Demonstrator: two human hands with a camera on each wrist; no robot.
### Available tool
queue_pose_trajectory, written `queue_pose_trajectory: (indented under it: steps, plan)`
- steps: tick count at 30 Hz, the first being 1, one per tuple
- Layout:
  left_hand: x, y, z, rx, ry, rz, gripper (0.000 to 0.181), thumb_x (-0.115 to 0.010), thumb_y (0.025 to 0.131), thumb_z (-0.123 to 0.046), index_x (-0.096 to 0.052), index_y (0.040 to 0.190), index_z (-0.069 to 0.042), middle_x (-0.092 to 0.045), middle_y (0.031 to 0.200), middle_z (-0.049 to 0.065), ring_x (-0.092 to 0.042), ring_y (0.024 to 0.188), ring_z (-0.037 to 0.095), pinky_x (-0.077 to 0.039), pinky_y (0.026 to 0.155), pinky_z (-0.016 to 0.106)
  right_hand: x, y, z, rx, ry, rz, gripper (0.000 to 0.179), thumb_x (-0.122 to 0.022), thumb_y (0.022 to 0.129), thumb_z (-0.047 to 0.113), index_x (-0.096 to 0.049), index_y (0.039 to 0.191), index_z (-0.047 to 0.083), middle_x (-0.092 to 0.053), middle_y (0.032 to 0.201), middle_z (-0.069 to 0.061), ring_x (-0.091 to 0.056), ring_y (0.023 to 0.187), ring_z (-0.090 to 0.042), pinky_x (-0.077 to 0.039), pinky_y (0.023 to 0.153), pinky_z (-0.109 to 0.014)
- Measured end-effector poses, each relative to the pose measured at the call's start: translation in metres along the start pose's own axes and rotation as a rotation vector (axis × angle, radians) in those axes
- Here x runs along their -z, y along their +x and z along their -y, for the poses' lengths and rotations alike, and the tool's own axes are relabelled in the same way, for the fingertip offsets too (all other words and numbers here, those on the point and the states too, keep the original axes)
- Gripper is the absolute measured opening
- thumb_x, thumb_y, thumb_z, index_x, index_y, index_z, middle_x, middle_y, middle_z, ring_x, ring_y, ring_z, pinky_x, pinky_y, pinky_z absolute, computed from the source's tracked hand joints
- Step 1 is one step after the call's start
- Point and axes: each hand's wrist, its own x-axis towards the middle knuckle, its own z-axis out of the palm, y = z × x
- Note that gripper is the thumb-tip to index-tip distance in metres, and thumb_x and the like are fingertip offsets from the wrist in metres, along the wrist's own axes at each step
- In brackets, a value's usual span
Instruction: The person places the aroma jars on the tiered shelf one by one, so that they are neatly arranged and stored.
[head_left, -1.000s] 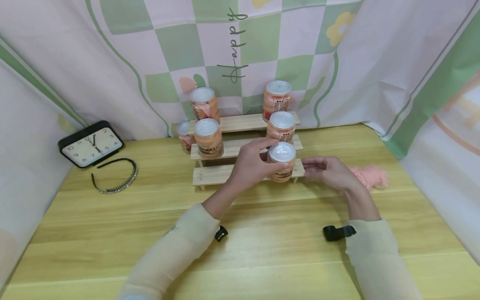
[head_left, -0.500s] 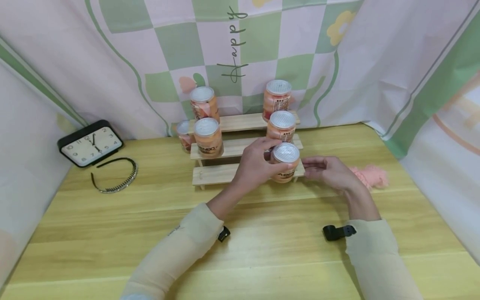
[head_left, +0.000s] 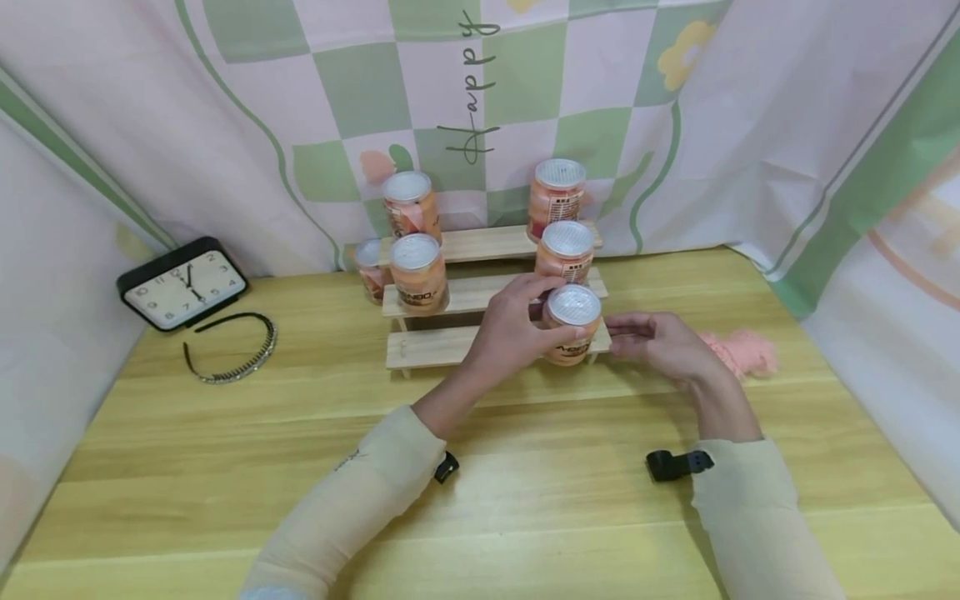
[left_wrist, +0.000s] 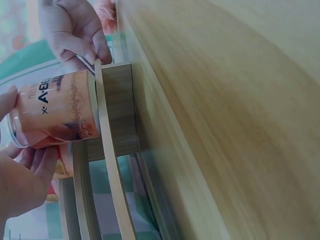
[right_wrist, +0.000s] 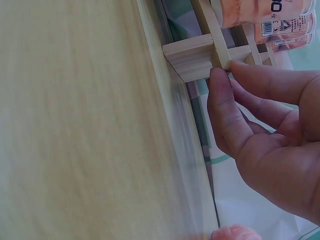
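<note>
My left hand [head_left: 504, 329] grips a peach-coloured can [head_left: 576, 310] with a clear, ridged lid. The can stands upright at the right end of the lowest shelf of a three-step wooden rack [head_left: 431, 348]. In the left wrist view, thumb and fingers hold the can [left_wrist: 60, 107] near its lid, and its base meets the shelf. My right hand [head_left: 654, 343] pinches the right end of that same shelf, thumb against fingers, as the right wrist view shows at the rack's edge [right_wrist: 220, 56]. Behind the held can, another can [head_left: 567, 242] stands on the middle shelf.
More cans stand at the upper right [head_left: 557, 200], upper left [head_left: 411, 208] and middle left [head_left: 418, 275]; one can [head_left: 371, 271] is partly hidden behind the rack's left side. A clock [head_left: 186, 287] and headband [head_left: 255, 362] lie left. Pink fluffy material [head_left: 750, 353] lies right. A patterned curtain [head_left: 442, 108] hangs behind.
The left hand has shifted the can slightly to the right along the lowest shelf, then kept it there. The right hand has stayed at the shelf's end.
</note>
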Motion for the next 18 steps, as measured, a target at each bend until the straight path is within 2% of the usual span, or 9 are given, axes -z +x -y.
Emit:
queue_pose_trajectory:
  steps: [4, 11, 15, 18]
  plan:
    - [0.002, -0.002, 0.002, 0.007, -0.063, 0.014, 0.059, -0.089, 0.080, -0.016, -0.063, 0.132, -0.003, -0.059, 0.128, 0.009, -0.062, 0.109, 0.016, -0.055, 0.087, 0.021, 0.000, 0.000, 0.000, -0.004, 0.018, 0.003, 0.058, -0.065, 0.097, 0.004, -0.040, 0.147, -0.013, -0.050, 0.142, -0.032, -0.053, 0.125, -0.039, -0.053, 0.094, -0.027]
    - [0.010, -0.008, 0.009, -0.016, -0.177, 0.002, 0.058, -0.087, 0.082, -0.012, -0.063, 0.134, -0.005, -0.060, 0.129, 0.010, -0.061, 0.117, 0.022, -0.055, 0.095, 0.037, 0.000, -0.001, 0.000, -0.001, 0.035, -0.002, 0.056, -0.064, 0.097, 0.002, -0.040, 0.145, -0.015, -0.050, 0.141, -0.034, -0.061, 0.113, -0.020, -0.053, 0.093, -0.024]
    - [0.019, -0.012, 0.013, -0.026, -0.164, -0.022, 0.058, -0.088, 0.082, -0.014, -0.064, 0.134, -0.005, -0.061, 0.131, 0.009, -0.058, 0.123, 0.023, -0.053, 0.099, 0.040, 0.000, -0.001, 0.001, 0.002, 0.019, 0.001, 0.057, -0.064, 0.097, 0.002, -0.040, 0.146, -0.014, -0.049, 0.142, -0.033, -0.057, 0.119, -0.029, -0.053, 0.092, -0.024]
    - [0.026, -0.016, 0.015, -0.017, -0.140, -0.037, 0.060, -0.088, 0.082, -0.016, -0.063, 0.135, -0.002, -0.062, 0.133, 0.011, -0.058, 0.124, 0.025, -0.051, 0.101, 0.042, 0.000, -0.001, 0.001, 0.003, 0.010, 0.002, 0.058, -0.065, 0.097, 0.003, -0.040, 0.146, -0.013, -0.048, 0.143, -0.032, -0.054, 0.123, -0.036, -0.052, 0.092, -0.023]
